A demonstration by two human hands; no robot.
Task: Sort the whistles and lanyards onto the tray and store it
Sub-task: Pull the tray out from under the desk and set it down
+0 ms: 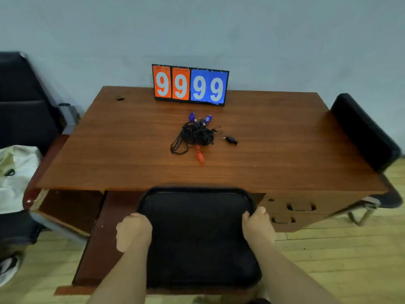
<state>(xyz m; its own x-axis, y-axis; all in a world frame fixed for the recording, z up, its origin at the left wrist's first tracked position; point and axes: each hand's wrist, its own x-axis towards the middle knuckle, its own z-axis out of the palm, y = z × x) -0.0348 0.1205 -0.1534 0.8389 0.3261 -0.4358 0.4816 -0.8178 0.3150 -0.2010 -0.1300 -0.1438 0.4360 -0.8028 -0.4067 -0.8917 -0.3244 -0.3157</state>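
I hold a black tray (197, 233) in front of the desk's near edge, below the desktop. My left hand (133, 231) grips its left rim and my right hand (257, 224) grips its right rim. On the wooden desk (109, 150) lies a tangled heap of black lanyards (195, 134). Two blue whistles (200, 118) sit at the heap's far side. An orange whistle (199, 156) lies at its near side, and a black whistle (231, 140) rests apart to the right.
A flip scoreboard (190, 84) showing 9999 stands at the desk's back edge against the wall. Black chairs stand at the left (24, 97) and right (363, 130). A white bag (15, 174) lies at the left. Desk drawers (300, 207) are at lower right.
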